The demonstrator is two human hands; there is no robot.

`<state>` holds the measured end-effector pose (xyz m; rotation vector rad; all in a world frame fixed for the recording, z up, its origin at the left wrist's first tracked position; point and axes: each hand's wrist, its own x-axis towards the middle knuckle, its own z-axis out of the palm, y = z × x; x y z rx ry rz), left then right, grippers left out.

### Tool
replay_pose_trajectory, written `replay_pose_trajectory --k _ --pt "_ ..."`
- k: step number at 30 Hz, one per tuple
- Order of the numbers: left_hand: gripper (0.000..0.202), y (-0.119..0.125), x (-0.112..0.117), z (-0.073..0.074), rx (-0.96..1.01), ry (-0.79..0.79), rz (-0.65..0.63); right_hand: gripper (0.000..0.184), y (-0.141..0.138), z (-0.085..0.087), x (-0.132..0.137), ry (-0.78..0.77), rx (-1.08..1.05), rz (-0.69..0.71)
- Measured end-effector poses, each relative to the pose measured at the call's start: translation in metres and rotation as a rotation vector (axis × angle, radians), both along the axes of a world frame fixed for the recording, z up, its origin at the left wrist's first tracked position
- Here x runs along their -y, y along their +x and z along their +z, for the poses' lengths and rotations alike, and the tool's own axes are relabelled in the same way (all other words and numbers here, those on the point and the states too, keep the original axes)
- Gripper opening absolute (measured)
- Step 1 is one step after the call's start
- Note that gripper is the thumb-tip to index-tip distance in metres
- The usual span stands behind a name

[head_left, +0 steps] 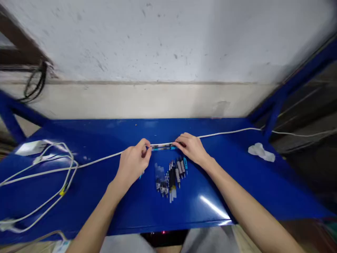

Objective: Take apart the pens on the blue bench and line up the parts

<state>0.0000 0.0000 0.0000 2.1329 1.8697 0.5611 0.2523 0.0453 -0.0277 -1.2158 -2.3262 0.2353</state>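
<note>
- The blue metal table [131, 214] comes first, its near edge closest to the person; the group of pens [171, 179] lies on it, and I use this group as the landmark for all places.
- The group of pens is loose and fanned, mostly black with white or silver parts, with clear ones on its left side and one blue at its right side.
- The left hand [134, 163] is just left of the group, closed in a firm pinch on one end of a slim pen [163, 148].
- The right hand [192, 148] is just behind and right of the group, closed on the other end of the same slim pen.
- The slim pen lies level between both hands, just behind the group, and it looks blue and white; blur hides its details.
- A small blue piece [141, 174] shows below the left hand, but it is too small to tell what it is.
- A white cable [226, 132] crosses the table behind the group, passing close behind both hands, and it continues to a coil of white cables [52, 165] far left of the group.
- A crumpled white cloth [260, 152] lies far right of the group.
- A concrete wall [158, 52] stands behind the table, far beyond the group, and a black cable [37, 82] hangs at its left.
</note>
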Motion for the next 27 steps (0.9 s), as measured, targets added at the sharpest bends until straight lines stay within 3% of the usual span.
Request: replay_pose_trajectory --k 3,6,14,17,22,27 --pt "0.01 -0.003 0.022 -0.011 -0.033 -0.077 0.024 0.025 -0.004 -0.002 -0.001 -0.008 0.02 0.024" --pt "0.01 0.002 0.033 -0.012 -0.074 -0.127 0.057 0.021 -0.006 -0.002 -0.001 -0.005 0.022 0.056" --pt "0.019 0.019 0.032 -0.004 -0.118 -0.135 0.016 0.024 -0.006 -0.001 0.0 0.015 0.019 0.127" --pt "0.023 0.022 0.021 -0.001 -0.076 -0.055 0.0 0.021 -0.006 -0.002 0.0 0.016 0.02 0.141" --pt "0.018 0.037 -0.021 0.005 0.082 0.12 -0.076 0.018 -0.006 -0.002 -0.001 -0.016 0.007 0.112" --pt "0.017 0.037 -0.048 -0.014 0.182 0.344 -0.285 0.014 -0.006 0.001 0.001 -0.031 0.01 0.122"
